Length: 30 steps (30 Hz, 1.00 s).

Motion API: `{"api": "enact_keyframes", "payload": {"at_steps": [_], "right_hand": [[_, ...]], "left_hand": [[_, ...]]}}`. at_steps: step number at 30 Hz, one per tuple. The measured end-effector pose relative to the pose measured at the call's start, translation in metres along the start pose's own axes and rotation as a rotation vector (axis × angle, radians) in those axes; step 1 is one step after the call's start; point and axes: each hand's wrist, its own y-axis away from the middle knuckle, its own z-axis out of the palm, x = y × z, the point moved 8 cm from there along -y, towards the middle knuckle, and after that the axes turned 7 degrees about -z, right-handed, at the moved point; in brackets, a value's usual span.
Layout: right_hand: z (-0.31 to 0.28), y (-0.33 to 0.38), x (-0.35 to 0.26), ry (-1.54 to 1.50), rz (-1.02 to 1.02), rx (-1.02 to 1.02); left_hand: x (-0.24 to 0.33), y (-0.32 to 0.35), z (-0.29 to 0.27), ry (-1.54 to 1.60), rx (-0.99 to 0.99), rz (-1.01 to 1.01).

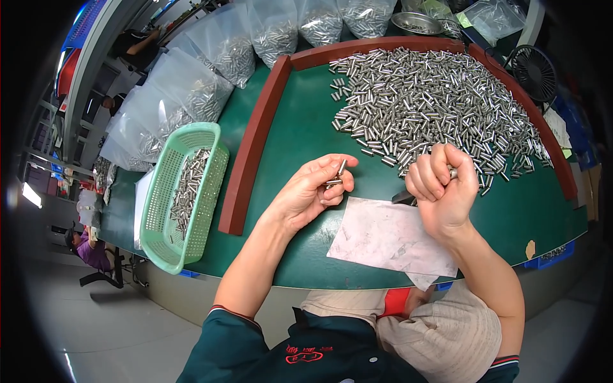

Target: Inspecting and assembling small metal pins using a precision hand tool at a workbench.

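Broadly, a green tabletop is topped by a heap of metal pins.
By a pale cloth, the right hand's fingers are curled around something mostly hidden; by the left hand's fingers, a few pins are pinched.

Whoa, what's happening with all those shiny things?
Someone's left hand holds a few small metal pins over a green table. The right hand is curled closed, with a bit of metal peeking out, near a big pile of pins. A stained pinkish cloth lies partly under that hand. More pins sit in the green basket on the left.
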Motion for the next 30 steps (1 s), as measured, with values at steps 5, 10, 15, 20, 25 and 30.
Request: {"api": "enact_keyframes", "payload": {"at_steps": [5, 10, 15, 20, 25, 30], "right_hand": [[-0.002, -0.003, -0.001, -0.013, -0.001, 0.001], [0.007, -0.005, 0.003, -0.031, 0.018, -0.016], [0.008, 0.005, -0.013, -0.022, -0.095, -0.026], [0.031, 0.026, -0.026, 0.288, -0.501, -0.311], [0.049, 0.042, -0.028, 0.620, -0.723, -0.547], [0.067, 0.050, -0.029, 0.752, -0.866, -0.681]], "left_hand": [[0.000, -0.005, -0.001, 0.040, -0.006, -0.008], [0.005, 0.003, -0.008, 0.066, 0.038, 0.018], [0.009, 0.002, -0.007, -0.069, 0.028, 0.091], [0.061, 0.060, -0.006, -0.484, 0.348, 0.534], [0.124, 0.163, -0.010, -1.249, 1.218, 0.886], [0.133, 0.228, -0.078, -1.742, 1.820, 0.454]]}}
